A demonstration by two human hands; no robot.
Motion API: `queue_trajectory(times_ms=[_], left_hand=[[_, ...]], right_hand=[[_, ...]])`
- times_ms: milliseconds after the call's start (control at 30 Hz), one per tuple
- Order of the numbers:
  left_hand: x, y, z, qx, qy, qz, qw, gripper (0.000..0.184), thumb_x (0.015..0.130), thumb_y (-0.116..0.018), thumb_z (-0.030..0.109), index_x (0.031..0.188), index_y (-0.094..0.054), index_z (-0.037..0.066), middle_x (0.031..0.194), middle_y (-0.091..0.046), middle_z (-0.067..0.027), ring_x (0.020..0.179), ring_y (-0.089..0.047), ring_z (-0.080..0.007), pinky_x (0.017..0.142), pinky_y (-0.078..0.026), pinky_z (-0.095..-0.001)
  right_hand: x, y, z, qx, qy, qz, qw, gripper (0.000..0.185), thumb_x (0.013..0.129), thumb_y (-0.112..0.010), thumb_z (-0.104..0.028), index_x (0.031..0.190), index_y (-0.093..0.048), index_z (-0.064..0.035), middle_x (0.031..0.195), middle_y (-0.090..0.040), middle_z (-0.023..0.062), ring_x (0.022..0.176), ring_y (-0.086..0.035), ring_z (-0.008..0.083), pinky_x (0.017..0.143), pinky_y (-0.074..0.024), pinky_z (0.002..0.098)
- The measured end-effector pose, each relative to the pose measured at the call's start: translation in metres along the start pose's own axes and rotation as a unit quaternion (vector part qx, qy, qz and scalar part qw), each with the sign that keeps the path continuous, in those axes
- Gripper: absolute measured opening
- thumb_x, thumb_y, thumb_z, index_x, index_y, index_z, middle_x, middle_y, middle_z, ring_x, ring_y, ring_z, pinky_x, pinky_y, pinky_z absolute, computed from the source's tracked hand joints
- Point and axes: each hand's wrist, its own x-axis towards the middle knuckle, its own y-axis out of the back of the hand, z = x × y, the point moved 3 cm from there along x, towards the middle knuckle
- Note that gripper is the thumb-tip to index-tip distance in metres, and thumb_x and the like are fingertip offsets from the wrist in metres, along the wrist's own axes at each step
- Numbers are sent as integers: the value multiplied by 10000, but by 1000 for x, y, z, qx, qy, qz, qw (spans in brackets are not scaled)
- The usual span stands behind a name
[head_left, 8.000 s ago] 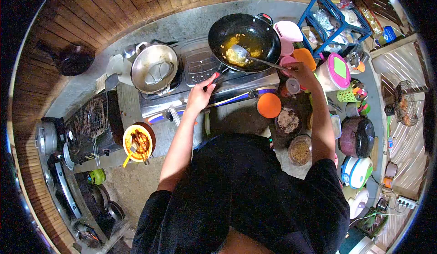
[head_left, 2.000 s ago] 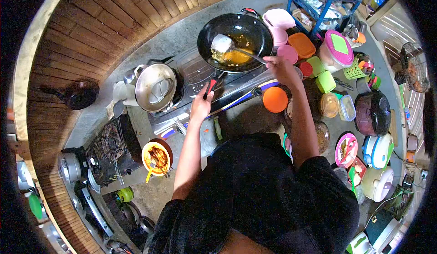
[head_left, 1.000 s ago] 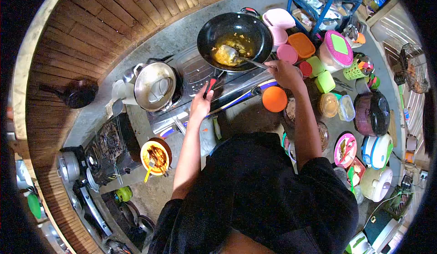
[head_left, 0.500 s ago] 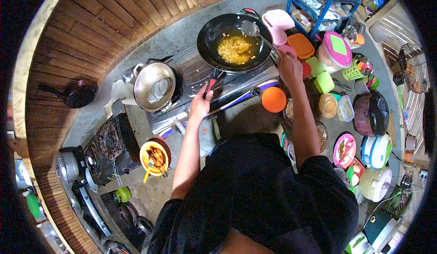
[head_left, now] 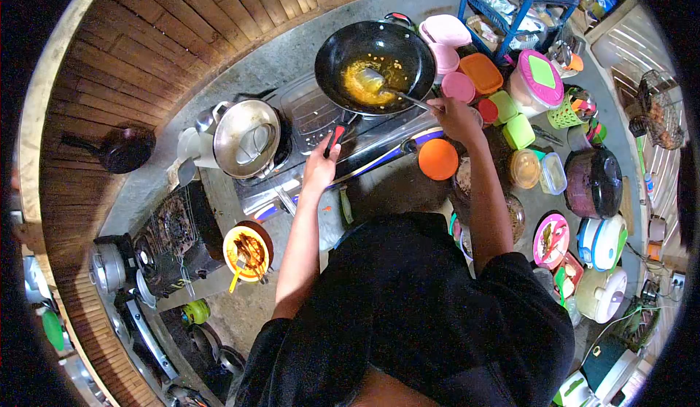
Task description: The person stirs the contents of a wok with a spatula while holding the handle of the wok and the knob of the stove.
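A black wok [head_left: 343, 50] sits on the right burner of the gas stove [head_left: 313, 112]. Oil with small pale chopped bits [head_left: 390, 68] lies in its bottom. My left hand [head_left: 321, 166] is closed round the wok's red and black handle [head_left: 336, 137]. My right hand [head_left: 458, 118] grips the handle of a metal spatula [head_left: 415, 101], whose blade dips into the oil near the wok's middle. On the left burner stands a metal pan [head_left: 248, 115] with a round piece inside it that I cannot make out.
An orange bowl [head_left: 438, 159] sits below my right wrist. Several plastic containers [head_left: 481, 73] crowd the right side, beneath a blue rack [head_left: 525, 2]. At the left, a bowl of reddish sauce [head_left: 249, 254] holds a yellow spoon. A plank wall [head_left: 168, 35] curves behind the stove.
My right hand has shifted slightly down and left. The spatula blade has moved from the wok's upper right side down into the oil, and the chopped bits have spread apart.
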Motion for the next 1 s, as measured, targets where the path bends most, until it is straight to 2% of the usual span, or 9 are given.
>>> queue_trajectory(times_ms=[67,133,233,300,433,533,700,800,1000], left_hand=[[-1,0,1,6,1,7,1000,484,959,-552,385,1379,-525,145,1196,-631,-249,1152,-592,-397,968,-453,-423],[-1,2,4,60,-41,53,996,533,951,-554,472,1354,-554,123,1001,-696,-234,970,-672,-367,862,-487,-434],[-2,7,12,61,41,-5,997,576,946,-527,516,1328,-565,86,1124,-656,-273,1141,-597,-409,955,-452,-445],[-4,6,10,73,32,16,997,590,945,-520,528,1324,-566,79,1150,-642,-279,1154,-589,-407,970,-446,-439],[-2,9,8,77,49,14,996,626,940,-513,550,1308,-574,48,1218,-610,-284,1193,-566,-399,1003,-427,-429],[-8,15,15,65,60,22,996,643,936,-516,560,1296,-582,31,1198,-625,-276,1183,-576,-391,1003,-427,-429],[-6,18,14,67,40,23,997,653,931,-525,563,1293,-585,23,1132,-654,-279,1147,-602,-393,986,-441,-422],[-5,20,12,70,44,20,996,657,927,-532,563,1294,-584,20,1116,-656,-289,1140,-607,-394,981,-444,-419],[-3,22,1,87,40,14,995,637,927,-542,551,1276,-597,21,1096,-666,-278,1125,-615,-388,965,-447,-416]], right_hand=[[4,-9,10,21,18,-4,1000,198,899,-575,-193,1013,-697,-87,841,-670,244,826,-660,431,702,-522,510],[6,-10,11,42,36,-9,998,216,905,-567,-196,1032,-696,-80,851,-670,242,822,-659,432,712,-521,506],[7,-7,12,13,31,7,999,236,918,-541,-195,1031,-692,-53,862,-672,249,829,-660,425,729,-519,515],[8,-1,14,1,23,71,997,236,909,-582,-143,1102,-692,-64,835,-677,224,780,-668,399,684,-507,449],[17,2,31,-70,-23,87,994,236,920,-557,-160,1085,-690,-57,844,-666,248,812,-654,423,705,-512,469],[19,5,36,-113,-50,109,986,237,931,-529,-168,1075,-686,-63,879,-670,243,821,-652,431,713,-517,491],[16,8,29,-182,32,187,965,182,905,-535,-170,1012,-651,-80,816,-677,205,753,-676,423,632,-551,530],[20,-3,34,-184,-45,107,976,181,910,-530,-174,1008,-650,-80,821,-677,205,799,-677,419,661,-551,534],[11,-5,2,-76,16,68,995,193,911,-531,-176,983,-669,-60,859,-678,230,841,-660,433,727,-531,531]])
